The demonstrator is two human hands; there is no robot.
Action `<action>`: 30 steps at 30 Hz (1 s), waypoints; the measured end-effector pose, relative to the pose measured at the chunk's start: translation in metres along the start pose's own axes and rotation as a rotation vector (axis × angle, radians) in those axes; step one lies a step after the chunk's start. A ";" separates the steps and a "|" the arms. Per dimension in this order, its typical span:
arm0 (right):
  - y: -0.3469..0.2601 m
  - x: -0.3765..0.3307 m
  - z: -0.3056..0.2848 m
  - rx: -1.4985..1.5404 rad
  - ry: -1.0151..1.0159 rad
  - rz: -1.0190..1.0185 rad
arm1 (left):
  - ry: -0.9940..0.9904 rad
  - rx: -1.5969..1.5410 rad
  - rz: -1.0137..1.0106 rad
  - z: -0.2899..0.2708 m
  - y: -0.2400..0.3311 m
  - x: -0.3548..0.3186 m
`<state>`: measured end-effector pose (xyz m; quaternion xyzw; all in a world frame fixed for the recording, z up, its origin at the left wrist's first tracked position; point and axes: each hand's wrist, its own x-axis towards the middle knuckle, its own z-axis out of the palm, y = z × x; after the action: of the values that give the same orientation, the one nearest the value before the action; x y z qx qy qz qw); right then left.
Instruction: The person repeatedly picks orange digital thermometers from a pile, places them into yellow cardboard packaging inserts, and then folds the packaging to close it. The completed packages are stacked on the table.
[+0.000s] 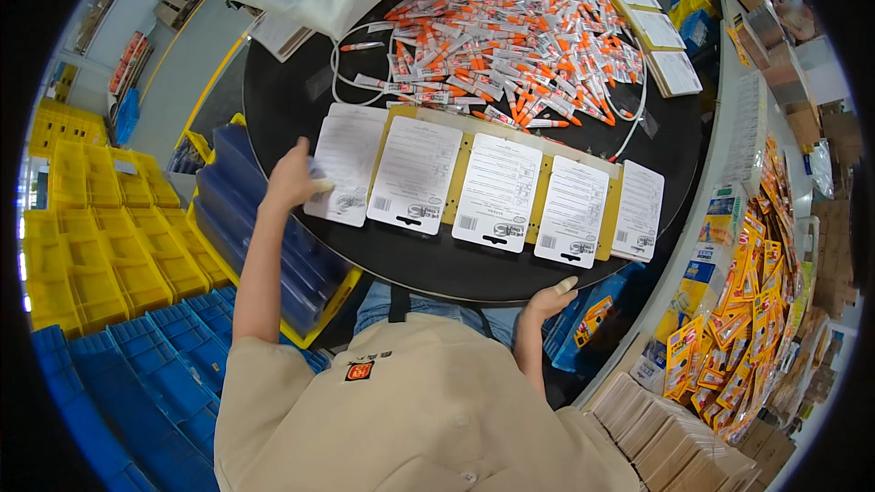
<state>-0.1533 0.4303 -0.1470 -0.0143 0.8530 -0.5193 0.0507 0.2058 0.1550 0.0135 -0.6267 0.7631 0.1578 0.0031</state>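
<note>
The left hand (293,178) pinches the edge of the leftmost white card (344,169) in the row of backing cards (497,191) on the black round table (428,264). The right hand (550,299) rests empty at the table's near rim. Five cards lie placed; beyond them, the heap of orange-capped tubes (510,27) looks untouched, so most work seems left.

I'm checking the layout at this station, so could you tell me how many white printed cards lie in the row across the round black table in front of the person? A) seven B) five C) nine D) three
B: five white cards lie side by side on the black table, the left hand at the leftmost one.
</note>
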 end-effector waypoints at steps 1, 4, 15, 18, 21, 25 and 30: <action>-0.002 -0.010 -0.002 -0.050 -0.024 0.015 | -0.059 0.028 0.007 0.001 -0.003 0.006; -0.023 -0.013 -0.017 -0.128 -0.180 -0.007 | -0.059 0.008 -0.066 0.003 -0.007 0.017; -0.162 -0.010 -0.011 -0.259 -0.791 -1.320 | 0.383 -0.689 -0.043 -0.062 0.013 -0.008; -0.149 -0.040 0.022 -0.534 -0.870 -1.375 | 0.298 -0.844 0.033 -0.085 0.030 -0.026; -0.150 -0.064 0.042 -0.051 -0.878 -1.250 | 0.176 -1.003 0.140 -0.104 0.058 -0.047; -0.177 -0.109 0.071 -0.034 -0.950 -1.543 | 0.176 -1.007 0.464 -0.105 0.135 -0.060; -0.203 0.008 0.080 0.175 -0.636 -0.933 | -0.041 -0.995 0.785 -0.090 0.215 -0.064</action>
<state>-0.1586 0.2656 -0.0033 -0.5406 0.6531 -0.5255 0.0711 0.0309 0.2293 0.1627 -0.2233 0.7713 0.4951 -0.3319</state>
